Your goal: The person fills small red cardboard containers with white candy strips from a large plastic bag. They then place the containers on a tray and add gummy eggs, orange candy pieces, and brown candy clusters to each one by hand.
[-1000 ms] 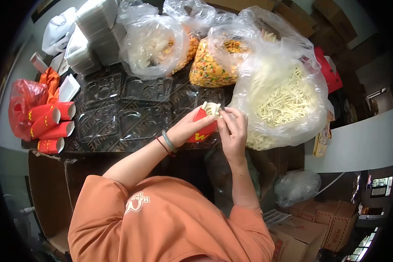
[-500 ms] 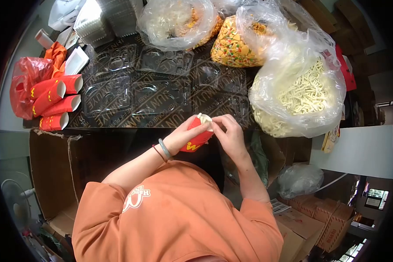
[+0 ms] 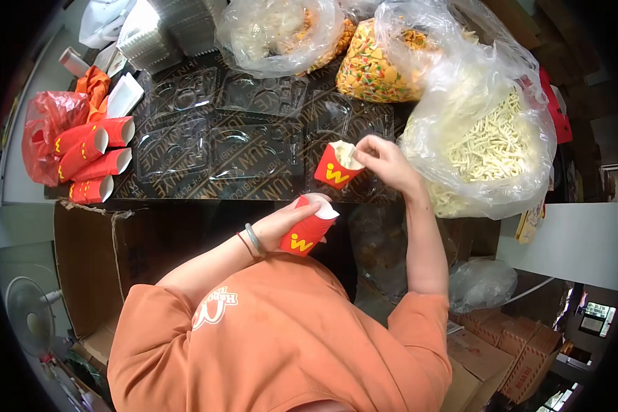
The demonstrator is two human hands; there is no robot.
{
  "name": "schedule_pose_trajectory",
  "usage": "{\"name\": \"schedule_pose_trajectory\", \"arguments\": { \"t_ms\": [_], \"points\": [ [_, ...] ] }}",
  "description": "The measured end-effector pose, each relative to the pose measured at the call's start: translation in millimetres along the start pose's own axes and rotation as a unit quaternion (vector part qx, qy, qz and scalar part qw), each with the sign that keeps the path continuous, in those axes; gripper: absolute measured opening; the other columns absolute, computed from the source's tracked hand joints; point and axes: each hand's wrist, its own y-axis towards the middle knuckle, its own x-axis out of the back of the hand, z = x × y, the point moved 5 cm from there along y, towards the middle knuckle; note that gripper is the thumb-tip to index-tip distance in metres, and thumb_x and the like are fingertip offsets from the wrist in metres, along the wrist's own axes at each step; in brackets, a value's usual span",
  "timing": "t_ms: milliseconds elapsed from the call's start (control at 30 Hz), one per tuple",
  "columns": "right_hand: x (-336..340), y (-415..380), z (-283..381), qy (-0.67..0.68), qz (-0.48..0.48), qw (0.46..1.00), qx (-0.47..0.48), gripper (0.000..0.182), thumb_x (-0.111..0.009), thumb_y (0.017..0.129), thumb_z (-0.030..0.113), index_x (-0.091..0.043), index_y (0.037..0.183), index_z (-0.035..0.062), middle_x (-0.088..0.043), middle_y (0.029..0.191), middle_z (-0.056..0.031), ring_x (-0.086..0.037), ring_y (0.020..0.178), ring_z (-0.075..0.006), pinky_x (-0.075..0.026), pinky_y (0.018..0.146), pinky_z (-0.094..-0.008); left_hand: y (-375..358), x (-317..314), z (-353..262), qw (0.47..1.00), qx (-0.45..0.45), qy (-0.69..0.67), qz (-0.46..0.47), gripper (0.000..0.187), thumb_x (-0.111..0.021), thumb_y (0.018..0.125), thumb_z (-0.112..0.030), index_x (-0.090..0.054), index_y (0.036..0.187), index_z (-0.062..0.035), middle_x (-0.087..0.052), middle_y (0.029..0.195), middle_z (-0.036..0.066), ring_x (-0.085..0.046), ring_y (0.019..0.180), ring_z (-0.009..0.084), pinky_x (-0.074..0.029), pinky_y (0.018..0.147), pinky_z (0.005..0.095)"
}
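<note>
My left hand (image 3: 279,224) is wrapped round a nested stack of red fry cartons (image 3: 299,237) with yellow marks, held just off the table's front edge. The top carton's white inside faces up. Between its fingertips my right hand (image 3: 389,163) pinches the rim of a single red fry carton (image 3: 332,173), which has pale fry-shaped pieces (image 3: 343,150) in its mouth. This carton is over the clear plastic trays (image 3: 254,152) at the right of their rows. Close to my right wrist sits a clear bag of pale fry-shaped pieces (image 3: 487,154).
More stacked red cartons (image 3: 86,158) lie at the table's left end beside a red plastic bag (image 3: 48,130). Along the back stand stacked clear containers (image 3: 147,41) and bags of small colourful pieces (image 3: 371,65). Below the table's left side is an open cardboard box (image 3: 86,268).
My right hand has moved up and away from my left, carrying one filled carton off the stack toward the trays. My left hand keeps the remaining stack, slightly lower.
</note>
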Motion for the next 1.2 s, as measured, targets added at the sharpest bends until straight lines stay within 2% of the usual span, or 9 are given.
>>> {"name": "schedule_pose_trajectory", "arguments": {
  "t_ms": [133, 300, 367, 467, 600, 700, 867, 967, 1200],
  "points": [
    [6.9, 32.1, -5.6, -0.185, 0.052, 0.98, -0.043, 0.027, -0.066, 0.085, 0.024, -0.067, 0.097, -0.0005, -0.07, 0.091, -0.0163, -0.068, 0.086, -0.0264, -0.051, 0.076, -0.0362, 9.5, -10.8, 4.8, 1.0, 0.011, -0.024, -0.001, 0.045, -0.054, 0.1, -0.036, -0.043, 0.136, -0.0107, -0.062, 0.117, 0.01, -0.066, 0.097, 0.0224, -0.056, 0.084, 0.0367],
    [-4.7, 34.2, -11.7, -0.147, 0.054, 0.985, -0.074, 0.027, -0.062, 0.086, 0.022, -0.068, 0.102, 0.001, -0.071, 0.094, -0.0171, -0.068, 0.09, -0.0294, -0.052, 0.08, -0.0381, 18.7, 3.5, 2.9, 0.998, -0.002, -0.045, -0.047, 0.045, -0.052, 0.1, -0.038, -0.044, 0.135, -0.0104, -0.064, 0.114, 0.01, -0.067, 0.094, 0.025, -0.056, 0.083, 0.0371],
    [-4.9, 27.2, -8.3, -0.173, 0.008, 0.985, -0.023, 0.024, -0.06, 0.089, 0.017, -0.066, 0.101, -0.0024, -0.069, 0.084, -0.0133, -0.066, 0.075, -0.0189, -0.052, 0.07, -0.0326, 17.9, 4.6, 4.5, 0.997, -0.004, -0.053, -0.048, 0.045, -0.051, 0.101, -0.038, -0.044, 0.135, -0.0101, -0.064, 0.113, 0.01, -0.068, 0.094, 0.0257, -0.056, 0.084, 0.0371],
    [1.0, -0.3, 18.4, -0.261, -0.113, 0.955, 0.09, 0.022, -0.055, 0.09, 0.014, -0.067, 0.102, 0.0011, -0.067, 0.098, -0.0166, -0.064, 0.096, -0.0343, -0.05, 0.087, -0.0414, 17.2, 6.5, 11.0, 0.996, 0.036, -0.063, -0.055, 0.049, -0.053, 0.1, -0.039, -0.043, 0.137, -0.0095, -0.063, 0.118, 0.012, -0.067, 0.097, 0.0261, -0.055, 0.087, 0.0384],
    [61.2, -65.9, 89.4, -0.16, -0.244, 0.945, 0.15, 0.013, -0.066, 0.088, 0.01, -0.068, 0.096, 0.0004, -0.063, 0.081, -0.0081, -0.059, 0.071, -0.0162, -0.047, 0.066, -0.0281, 18.0, -28.8, -5.7, 1.0, 0.015, -0.006, 0.023, 0.06, -0.056, 0.098, -0.032, -0.03, 0.147, -0.0095, -0.057, 0.128, 0.013, -0.063, 0.106, 0.0274, -0.052, 0.093, 0.0401],
    [158.1, -98.5, 53.2, -0.228, -0.408, 0.883, -0.035, 0.019, -0.067, 0.087, 0.016, -0.069, 0.097, 0.0003, -0.063, 0.079, -0.0076, -0.059, 0.069, -0.0157, -0.048, 0.066, -0.0294, 29.3, -57.1, -25.1, 0.998, 0.015, 0.029, 0.062, 0.059, -0.058, 0.097, -0.026, -0.031, 0.146, -0.0076, -0.057, 0.126, 0.014, -0.062, 0.108, 0.027, -0.05, 0.095, 0.04],
    [215.3, -97.8, -4.1, -0.323, -0.228, 0.836, -0.38, 0.064, -0.073, 0.071, 0.059, -0.07, 0.094, -0.0014, -0.071, 0.093, -0.018, -0.069, 0.088, -0.0289, -0.053, 0.082, -0.0371, 76.7, -115.7, -56.6, 0.987, 0.015, 0.08, 0.141, 0.052, -0.06, 0.096, -0.025, -0.039, 0.141, -0.0061, -0.061, 0.121, 0.014, -0.063, 0.104, 0.0248, -0.051, 0.092, 0.0373],
    [202.9, -71.6, -39.3, -0.472, -0.196, 0.797, -0.322, 0.027, -0.072, 0.079, 0.028, -0.07, 0.084, 0.0013, -0.07, 0.083, -0.0167, -0.069, 0.079, -0.0297, -0.054, 0.075, -0.0381, 110.0, -155.9, -74.0, 0.976, 0.017, 0.143, 0.166, 0.045, -0.058, 0.098, -0.025, -0.045, 0.135, -0.0048, -0.061, 0.122, 0.013, -0.063, 0.107, 0.0255, -0.051, 0.093, 0.0386],
    [269.1, -131.4, -8.3, -0.248, -0.268, 0.907, -0.21, 0.028, -0.071, 0.079, 0.016, -0.071, 0.105, 0.005, -0.065, 0.089, -0.0134, -0.065, 0.086, -0.0253, -0.05, 0.082, -0.034, 186.6, -194.4, -107.0, 0.968, 0.009, 0.2, 0.148, 0.035, -0.063, 0.096, -0.024, -0.053, 0.123, -0.0051, -0.065, 0.112, 0.008, -0.067, 0.096, 0.0202, -0.056, 0.081, 0.0314]
  ]
}}
